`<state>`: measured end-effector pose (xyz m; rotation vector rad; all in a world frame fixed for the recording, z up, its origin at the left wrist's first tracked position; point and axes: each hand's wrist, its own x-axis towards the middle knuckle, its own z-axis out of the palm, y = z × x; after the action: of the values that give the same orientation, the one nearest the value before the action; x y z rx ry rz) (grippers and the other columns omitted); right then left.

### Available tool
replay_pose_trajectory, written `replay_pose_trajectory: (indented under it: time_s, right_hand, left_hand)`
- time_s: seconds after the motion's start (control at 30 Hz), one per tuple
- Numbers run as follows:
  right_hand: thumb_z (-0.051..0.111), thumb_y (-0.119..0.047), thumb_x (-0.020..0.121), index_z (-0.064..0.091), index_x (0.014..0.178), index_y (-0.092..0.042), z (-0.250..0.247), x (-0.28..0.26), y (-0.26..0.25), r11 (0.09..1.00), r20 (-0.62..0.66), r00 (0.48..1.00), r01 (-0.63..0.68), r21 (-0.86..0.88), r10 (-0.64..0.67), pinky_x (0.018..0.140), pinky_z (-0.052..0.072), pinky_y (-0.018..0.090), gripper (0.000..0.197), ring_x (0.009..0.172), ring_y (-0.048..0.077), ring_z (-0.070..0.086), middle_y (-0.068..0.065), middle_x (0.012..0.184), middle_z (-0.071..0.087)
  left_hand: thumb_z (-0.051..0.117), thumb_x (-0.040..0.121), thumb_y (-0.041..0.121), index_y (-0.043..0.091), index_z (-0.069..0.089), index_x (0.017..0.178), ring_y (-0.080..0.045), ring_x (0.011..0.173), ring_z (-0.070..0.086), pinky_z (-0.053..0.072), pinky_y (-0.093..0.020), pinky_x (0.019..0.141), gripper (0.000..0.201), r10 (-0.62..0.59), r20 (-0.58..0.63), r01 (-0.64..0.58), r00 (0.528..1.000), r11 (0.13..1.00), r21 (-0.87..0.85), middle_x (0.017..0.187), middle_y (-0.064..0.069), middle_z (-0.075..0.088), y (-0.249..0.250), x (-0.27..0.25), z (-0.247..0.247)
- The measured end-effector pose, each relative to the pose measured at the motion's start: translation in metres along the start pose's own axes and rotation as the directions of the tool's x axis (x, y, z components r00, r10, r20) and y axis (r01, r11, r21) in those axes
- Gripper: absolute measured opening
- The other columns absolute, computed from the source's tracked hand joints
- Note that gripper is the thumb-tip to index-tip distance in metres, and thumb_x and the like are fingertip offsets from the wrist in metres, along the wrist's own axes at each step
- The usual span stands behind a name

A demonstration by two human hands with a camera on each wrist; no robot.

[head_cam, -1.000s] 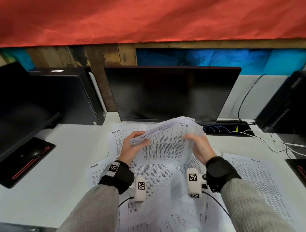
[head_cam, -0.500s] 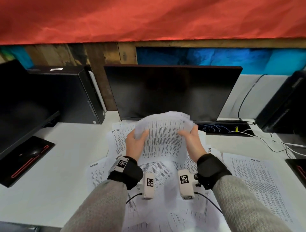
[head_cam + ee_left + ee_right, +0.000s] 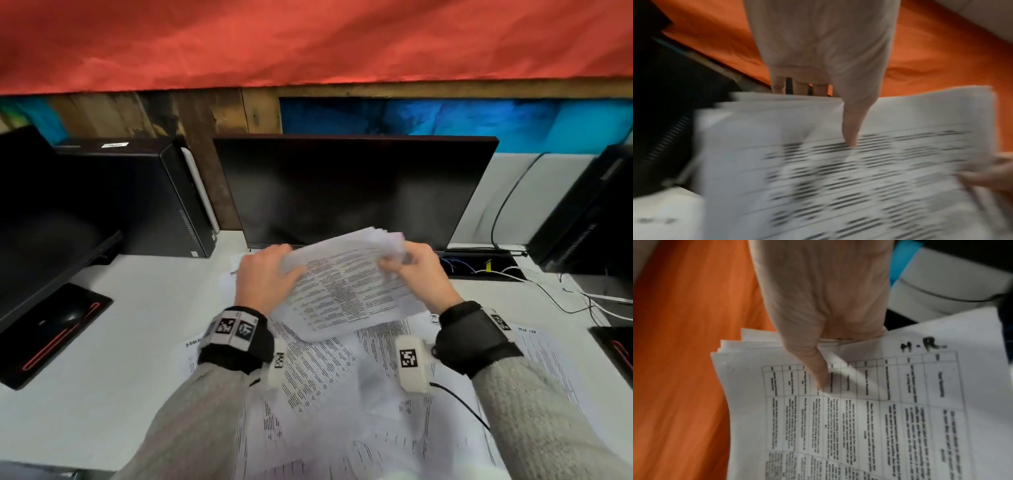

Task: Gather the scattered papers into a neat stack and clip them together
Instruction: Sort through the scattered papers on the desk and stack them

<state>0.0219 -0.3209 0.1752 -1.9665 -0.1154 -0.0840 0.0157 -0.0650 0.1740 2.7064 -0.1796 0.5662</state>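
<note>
A stack of printed papers [image 3: 346,284] is held in the air above the desk, tilted, in front of the monitor. My left hand [image 3: 265,279] grips its left edge, thumb on top [image 3: 851,129] and fingers behind. My right hand [image 3: 414,270] grips the right edge, thumb pressed on the top sheet [image 3: 818,373], which is marked "H.R." [image 3: 923,346]. The sheet edges are uneven and fanned [image 3: 729,347]. More loose printed sheets [image 3: 318,373] lie scattered on the white desk [image 3: 102,377] under my forearms. No clip is visible.
A dark monitor [image 3: 352,188] stands right behind the papers. A black computer tower [image 3: 137,195] and another screen [image 3: 37,233] sit at the left. Cables [image 3: 561,294] and a black tower [image 3: 589,212] are at the right. Another sheet [image 3: 548,359] lies right of my right wrist.
Both hands have tilted and shifted the stack, from upright facing me to leaning flatter, and have moved slightly right and farther from me. Both grips stayed on the papers.
</note>
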Motion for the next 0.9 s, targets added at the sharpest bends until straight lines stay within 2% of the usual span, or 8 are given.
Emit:
replay_pose_trajectory:
  time_s: [0.1, 0.23, 0.33, 0.43, 0.53, 0.63, 0.77, 0.9]
  right_hand:
    - [0.065, -0.001, 0.086, 0.068, 0.11, -0.001, -0.011, -0.01, 0.027, 0.931, 0.009, 0.989, -0.141, 0.336, 0.146, 0.087, 0.057, 0.038, 0.024, 0.096, 0.028, 0.071, 0.011, 0.103, 0.074]
    - [0.061, 0.004, 0.086, 0.066, 0.109, 0.005, 0.006, -0.025, 0.052, 0.768, 0.03, 0.965, -0.227, 0.599, 0.261, 0.077, 0.058, 0.031, 0.024, 0.098, 0.029, 0.07, 0.014, 0.103, 0.074]
    - [0.063, 0.002, 0.083, 0.064, 0.113, 0.0, 0.025, -0.037, 0.063, 0.674, 0.087, 0.942, -0.295, 0.678, 0.325, 0.073, 0.055, 0.027, 0.03, 0.097, 0.024, 0.07, 0.01, 0.104, 0.074]
    - [0.065, 0.002, 0.082, 0.059, 0.12, -0.01, 0.039, -0.043, 0.069, 0.704, 0.073, 0.944, -0.291, 0.648, 0.322, 0.075, 0.057, 0.026, 0.04, 0.1, 0.02, 0.07, 0.007, 0.109, 0.072]
    - [0.069, -0.008, 0.085, 0.048, 0.128, -0.016, 0.047, -0.041, 0.068, 0.854, -0.151, 0.95, -0.169, 0.493, 0.275, 0.095, 0.052, 0.033, 0.049, 0.108, 0.012, 0.063, 0.001, 0.119, 0.064]
    - [0.063, -0.009, 0.09, 0.035, 0.142, -0.022, 0.048, -0.038, 0.058, 0.998, -0.378, 0.926, 0.039, 0.055, -0.016, 0.093, 0.04, 0.012, 0.061, 0.1, -0.009, 0.05, -0.017, 0.119, 0.045]
    - [0.051, -0.013, 0.096, 0.034, 0.147, -0.033, 0.047, -0.038, 0.055, 0.843, -0.224, 0.925, 0.155, -0.515, -0.306, 0.061, 0.046, 0.017, 0.057, 0.067, 0.007, 0.043, 0.002, 0.141, 0.032]
    - [0.048, -0.019, 0.097, 0.045, 0.143, -0.023, 0.041, -0.039, 0.065, 0.802, -0.186, 0.942, 0.122, -0.584, -0.278, 0.081, 0.055, 0.031, 0.046, 0.103, 0.016, 0.053, 0.011, 0.153, 0.025]
  left_hand:
    - [0.074, 0.076, 0.044, 0.017, 0.067, 0.097, -0.024, 0.085, 0.063, 0.047, -0.03, 0.075, 0.035, -0.293, -0.043, 0.278, 0.955, 0.937, -0.21, 0.091, -0.003, 0.07, -0.033, -0.006, -0.002]
    - [0.074, 0.08, 0.011, 0.016, 0.066, 0.095, -0.009, 0.082, 0.065, 0.052, -0.017, 0.071, 0.018, -0.445, 0.118, 0.322, 0.888, 0.417, -0.85, 0.092, -0.001, 0.07, -0.034, -0.018, 0.01]
    - [0.067, 0.085, 0.009, 0.019, 0.058, 0.11, -0.013, 0.095, 0.062, 0.049, -0.018, 0.08, 0.028, -0.486, 0.16, 0.35, 0.859, 0.331, -0.876, 0.107, -0.001, 0.066, -0.021, -0.034, 0.03]
    - [0.067, 0.085, 0.011, 0.021, 0.049, 0.116, 0.0, 0.093, 0.053, 0.044, -0.006, 0.068, 0.037, -0.509, 0.241, 0.434, 0.826, 0.303, -0.849, 0.11, 0.006, 0.054, -0.006, -0.05, 0.041]
    - [0.067, 0.086, 0.032, 0.024, 0.044, 0.125, -0.003, 0.095, 0.054, 0.044, -0.016, 0.069, 0.047, -0.518, 0.281, 0.452, 0.808, 0.238, -0.859, 0.114, 0.005, 0.051, 0.002, -0.054, 0.046]
    - [0.058, 0.087, 0.049, 0.022, 0.046, 0.116, -0.011, 0.086, 0.059, 0.046, -0.022, 0.063, 0.041, -0.603, 0.28, 0.469, 0.746, 0.178, -0.865, 0.104, 0.002, 0.055, 0.005, -0.041, 0.045]
    - [0.059, 0.087, 0.047, 0.016, 0.051, 0.102, -0.01, 0.074, 0.057, 0.041, -0.023, 0.059, 0.036, -0.671, 0.259, 0.473, 0.695, 0.154, -0.868, 0.085, 0.006, 0.056, 0.008, -0.022, 0.046]
    - [0.058, 0.09, 0.04, 0.019, 0.053, 0.103, -0.016, 0.075, 0.058, 0.042, -0.023, 0.058, 0.025, -0.667, 0.242, 0.492, 0.705, 0.214, -0.844, 0.086, 0.002, 0.058, -0.002, -0.014, 0.055]
